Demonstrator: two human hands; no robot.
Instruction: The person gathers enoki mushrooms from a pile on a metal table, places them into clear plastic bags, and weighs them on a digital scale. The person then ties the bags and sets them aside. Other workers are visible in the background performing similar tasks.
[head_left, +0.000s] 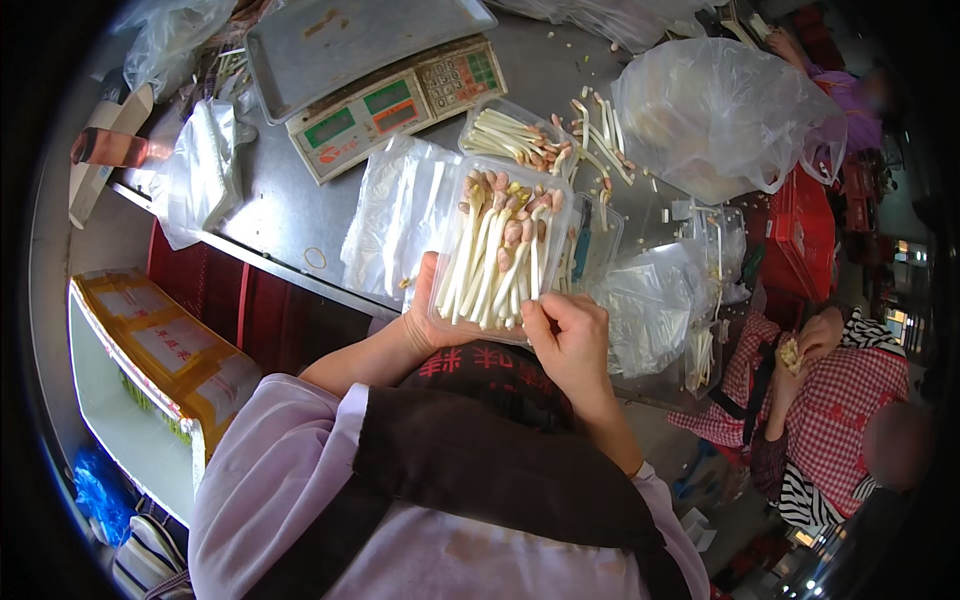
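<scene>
A clear plastic tray (444, 300) filled with peanut sprouts (495, 247) is held up before me at the table's edge. The sprouts' pinkish heads lie at the far end and their white stems point towards me. My left hand (429, 319) supports the tray at its near left side, most of the fingers hidden beneath it. At the near right corner my right hand (570, 334) has its thumb and curled fingers closed on the rim beside the stem ends. Whether it also pinches a sprout is hidden. Just beyond stands a second tray of sprouts (517, 139).
A weighing scale (397, 105) stands at the back left. Plastic bags (397, 217) lie left of the tray, and more bags (652, 300) lie right. Loose sprouts (604, 135) and a large bag (720, 112) are farther back. A foam box (135, 405) sits lower left; another person (825, 420) works at right.
</scene>
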